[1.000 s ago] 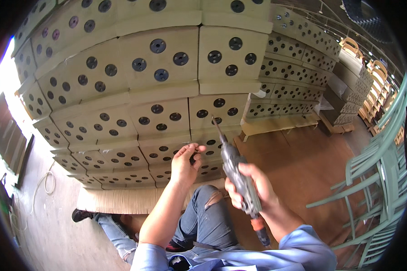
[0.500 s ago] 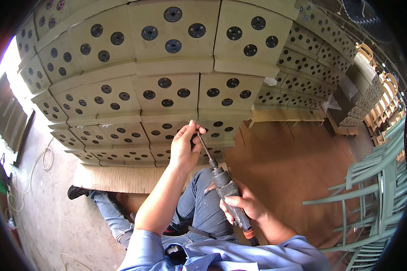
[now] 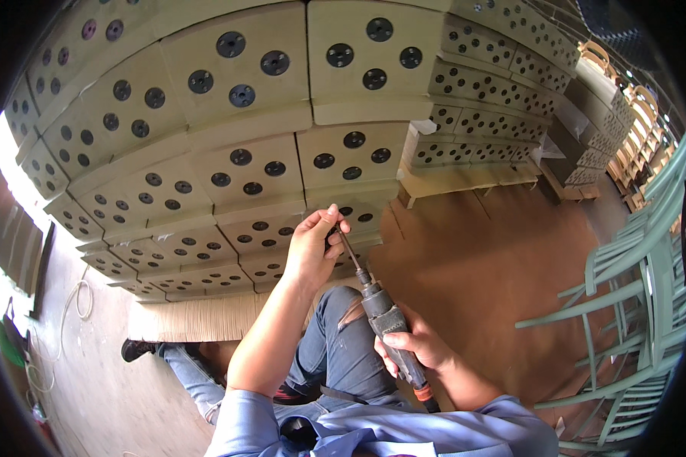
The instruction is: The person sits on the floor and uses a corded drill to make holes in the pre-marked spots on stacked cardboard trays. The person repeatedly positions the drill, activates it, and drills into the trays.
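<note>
My right hand (image 3: 419, 349) grips a black power screwdriver (image 3: 395, 331) with an orange ring at its rear end. Its long thin bit (image 3: 349, 250) slants up and to the left, toward my left hand (image 3: 317, 242). There the fingers are closed in a pinch around the bit's tip. Whatever small thing they may hold is hidden by the fingers. Both hands are above my bent knee, in front of stacked beige padded blocks (image 3: 259, 179) that carry round black discs with holes in them.
The stacks rise ahead and run back to the right. Corrugated cardboard (image 3: 198, 318) lies under the near stack, beside my legs. Pale green metal frames (image 3: 640, 320) are piled at the right. A pale hose (image 3: 76, 301) lies on the floor at the left.
The view has turned a little to the right, so the stacks appear further left. My hands keep nearly the same pose, with the bit's tip still at my left fingers.
</note>
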`<state>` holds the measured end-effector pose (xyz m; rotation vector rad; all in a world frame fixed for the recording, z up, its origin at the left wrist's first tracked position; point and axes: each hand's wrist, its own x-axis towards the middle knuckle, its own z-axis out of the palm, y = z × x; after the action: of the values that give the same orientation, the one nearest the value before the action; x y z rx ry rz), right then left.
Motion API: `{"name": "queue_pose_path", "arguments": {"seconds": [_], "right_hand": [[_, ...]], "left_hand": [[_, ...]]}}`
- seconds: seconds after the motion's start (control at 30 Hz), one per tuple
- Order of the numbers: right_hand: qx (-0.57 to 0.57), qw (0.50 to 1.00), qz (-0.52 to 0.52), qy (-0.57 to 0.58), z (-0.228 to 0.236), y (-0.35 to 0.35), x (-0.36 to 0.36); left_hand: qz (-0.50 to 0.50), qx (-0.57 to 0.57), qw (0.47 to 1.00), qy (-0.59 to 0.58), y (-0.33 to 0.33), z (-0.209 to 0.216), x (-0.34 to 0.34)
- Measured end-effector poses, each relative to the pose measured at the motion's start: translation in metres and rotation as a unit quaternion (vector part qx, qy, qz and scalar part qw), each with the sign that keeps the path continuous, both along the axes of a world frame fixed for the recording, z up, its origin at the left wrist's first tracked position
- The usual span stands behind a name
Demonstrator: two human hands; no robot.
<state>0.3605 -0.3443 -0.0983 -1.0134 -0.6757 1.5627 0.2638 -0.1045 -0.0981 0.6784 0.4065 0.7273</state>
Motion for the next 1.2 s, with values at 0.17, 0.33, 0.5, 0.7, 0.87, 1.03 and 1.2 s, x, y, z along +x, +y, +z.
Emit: {"name": "queue_pose_path", "arguments": {"seconds": [0.17,0.33,0.5,0.7,0.87,1.03,1.2], "right_hand": [[0.019,0.980,-0.019,0.200,-0.007,-0.007,0.016],[0.037,0.956,-0.027,0.290,0.005,0.005,0.036],[0.038,0.958,-0.064,0.278,0.021,0.017,0.038],[0.055,0.954,-0.055,0.288,0.021,0.024,0.040],[0.051,0.956,-0.068,0.280,0.025,0.026,0.041],[0.038,0.959,-0.084,0.268,0.034,0.029,0.035],[0.012,0.965,-0.083,0.250,0.039,0.031,0.036]], "left_hand": [[-0.055,0.000,0.998,-0.011,0.001,0.012,0.039],[-0.086,0.019,0.996,-0.010,0.007,0.024,0.084],[-0.071,0.035,0.997,0.008,0.014,0.024,0.104],[-0.067,0.040,0.997,0.020,0.020,0.022,0.111],[-0.058,0.038,0.997,0.030,0.018,0.027,0.113],[-0.056,0.059,0.996,0.040,0.011,0.028,0.106],[-0.060,0.054,0.996,0.040,0.002,0.013,0.092]]}}
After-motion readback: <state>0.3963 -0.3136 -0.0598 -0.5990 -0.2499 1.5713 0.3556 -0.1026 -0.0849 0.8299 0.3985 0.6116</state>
